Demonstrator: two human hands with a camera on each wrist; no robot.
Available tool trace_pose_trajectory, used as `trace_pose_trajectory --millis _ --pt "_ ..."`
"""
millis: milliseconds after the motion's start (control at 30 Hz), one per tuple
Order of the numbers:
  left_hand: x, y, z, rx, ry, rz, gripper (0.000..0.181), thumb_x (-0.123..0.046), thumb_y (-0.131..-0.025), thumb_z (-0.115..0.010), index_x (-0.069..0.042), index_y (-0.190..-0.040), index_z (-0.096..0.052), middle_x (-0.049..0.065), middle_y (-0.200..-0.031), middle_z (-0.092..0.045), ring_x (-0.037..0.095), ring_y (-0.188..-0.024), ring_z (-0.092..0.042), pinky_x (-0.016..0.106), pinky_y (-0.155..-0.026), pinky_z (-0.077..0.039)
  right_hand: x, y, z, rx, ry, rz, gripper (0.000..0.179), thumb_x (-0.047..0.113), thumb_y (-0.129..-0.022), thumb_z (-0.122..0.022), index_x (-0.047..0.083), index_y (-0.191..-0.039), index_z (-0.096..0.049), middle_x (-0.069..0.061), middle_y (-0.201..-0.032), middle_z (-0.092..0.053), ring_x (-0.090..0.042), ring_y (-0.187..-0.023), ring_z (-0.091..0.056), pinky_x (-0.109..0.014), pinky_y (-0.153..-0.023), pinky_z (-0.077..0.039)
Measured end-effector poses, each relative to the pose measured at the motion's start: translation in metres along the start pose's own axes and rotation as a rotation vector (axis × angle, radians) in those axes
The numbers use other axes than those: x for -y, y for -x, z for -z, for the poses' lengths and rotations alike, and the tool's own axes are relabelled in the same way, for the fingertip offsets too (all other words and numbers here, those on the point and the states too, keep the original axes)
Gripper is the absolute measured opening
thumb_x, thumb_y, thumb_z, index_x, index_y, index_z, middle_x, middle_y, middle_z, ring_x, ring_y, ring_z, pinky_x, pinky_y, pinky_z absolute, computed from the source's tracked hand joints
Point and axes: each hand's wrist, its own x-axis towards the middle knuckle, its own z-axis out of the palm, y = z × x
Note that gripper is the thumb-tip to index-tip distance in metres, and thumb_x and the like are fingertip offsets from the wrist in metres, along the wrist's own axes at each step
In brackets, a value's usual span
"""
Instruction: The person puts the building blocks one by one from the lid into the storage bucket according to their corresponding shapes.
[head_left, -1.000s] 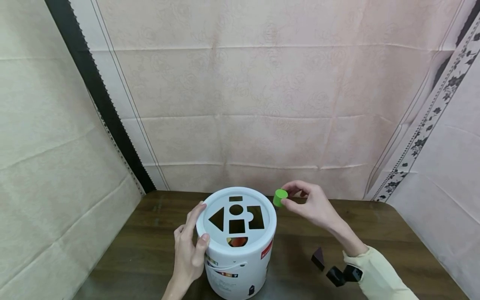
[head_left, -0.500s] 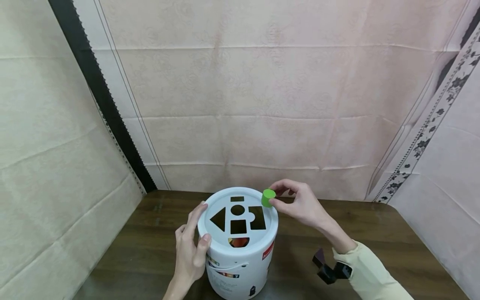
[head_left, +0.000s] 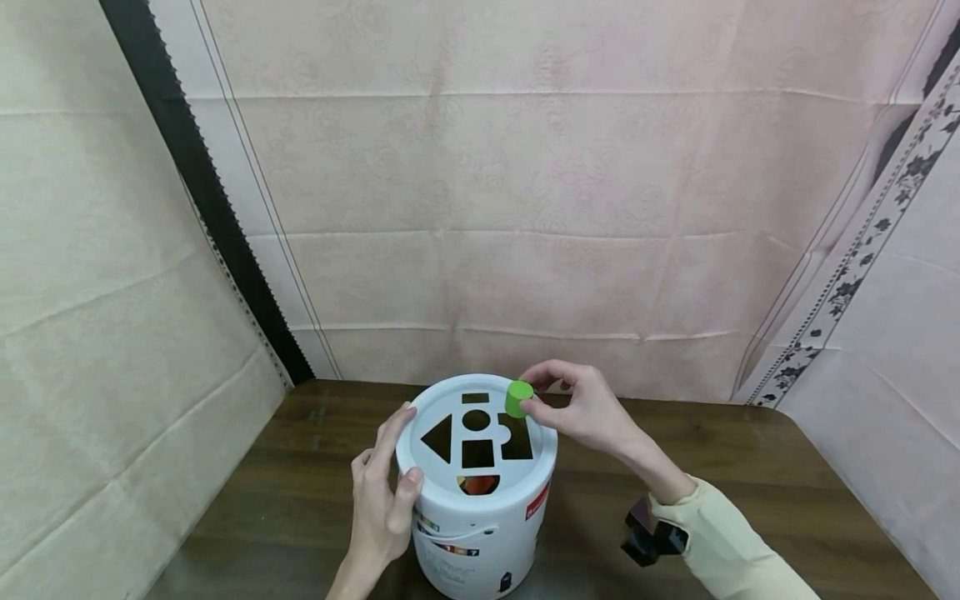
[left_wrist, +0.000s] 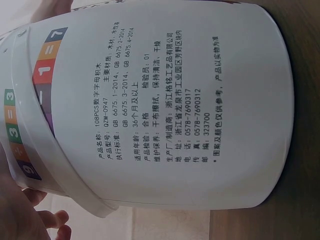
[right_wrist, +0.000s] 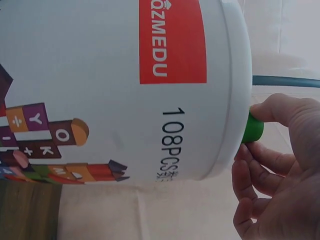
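Observation:
A white bucket stands upright on the table, its white lid cut with several shaped holes, among them a round hole and a triangular one. On the bucket's left side, my left hand grips the lid's edge, thumb in front and fingers farther back. Between thumb and fingers my right hand pinches a green cylinder block over the back right of the lid. In the right wrist view the green cylinder shows past the rim, partly hidden by it.
A dark purple block lies on the wooden table to the right, partly hidden by the black wrist camera. Something red and orange shows inside through the front hole. Pale cloth walls close off the back and sides.
My right hand has moved left with the green cylinder, from beside the bucket to over the lid. The left hand has stayed on the bucket.

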Motion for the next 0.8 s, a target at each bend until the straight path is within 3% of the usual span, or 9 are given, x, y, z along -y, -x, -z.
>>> trace_pose_trajectory --millis 233,533,800 --pt "0.000 0.001 0.000 0.002 -0.001 -0.001 0.059 -0.048 -0.089 -0.035 -0.011 -0.133 -0.046 0.006 -0.133 -0.046 0.021 -0.105 -0.051 0.049 -0.078 -0.020 0.003 -0.005 -0.009 0.019 0.004 0.010 0.021 0.019 -0.077 -0.071 0.017 -0.098 -0.065 0.010 -0.088 -0.062 -0.013 -0.083 -0.056 -0.043 -0.074 -0.038" --pt "0.000 0.000 0.000 0.008 0.001 0.001 0.059 -0.048 -0.089 -0.034 -0.010 -0.133 -0.045 0.006 -0.133 -0.046 0.020 -0.105 -0.051 0.049 -0.078 -0.020 0.040 -0.009 -0.010 0.061 -0.040 0.025 0.022 0.003 -0.076 -0.069 -0.001 -0.097 -0.064 -0.008 -0.087 -0.063 -0.029 -0.082 -0.056 -0.045 -0.074 -0.042" --pt "0.000 0.000 0.001 0.018 -0.007 0.008 0.059 -0.047 -0.089 -0.034 -0.011 -0.133 -0.045 0.005 -0.133 -0.045 0.020 -0.104 -0.051 0.049 -0.078 -0.020 0.012 -0.016 -0.024 0.094 -0.019 0.034 0.024 0.014 -0.077 -0.071 0.009 -0.100 -0.065 0.004 -0.091 -0.063 -0.018 -0.084 -0.056 -0.040 -0.075 -0.043"
